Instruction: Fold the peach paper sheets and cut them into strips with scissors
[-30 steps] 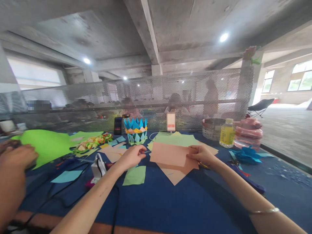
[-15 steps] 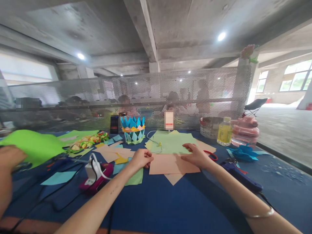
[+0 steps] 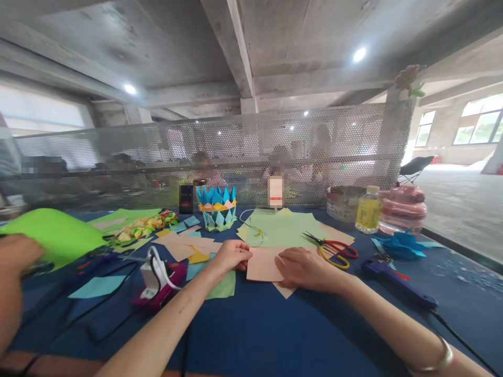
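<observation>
A folded peach paper sheet [image 3: 262, 263] lies on the blue tablecloth [image 3: 275, 335] in front of me. My left hand [image 3: 231, 255] rests at the sheet's left edge with its fingers curled and its fingertips pinching that edge. My right hand [image 3: 304, 269] lies flat on the sheet's right part, fingers stretched out and pressing down. Behind the sheet lie light green papers [image 3: 283, 230]. Scissors [image 3: 334, 250] with red and yellow handles lie just right of my right hand.
A purple and white glue gun [image 3: 159, 280] stands at the left, a blue one [image 3: 396, 285] at the right. A blue paper basket [image 3: 218, 207], a yellow bottle [image 3: 368, 210], pink containers [image 3: 403, 210] and a mesh screen [image 3: 251, 157] stand behind. Another person's hand [image 3: 13, 283] holds green paper [image 3: 55, 233] at far left.
The peach sheet went from lifted to lying flat and folded smaller. My right hand slid left across it and now presses it down. The scissors have come into view.
</observation>
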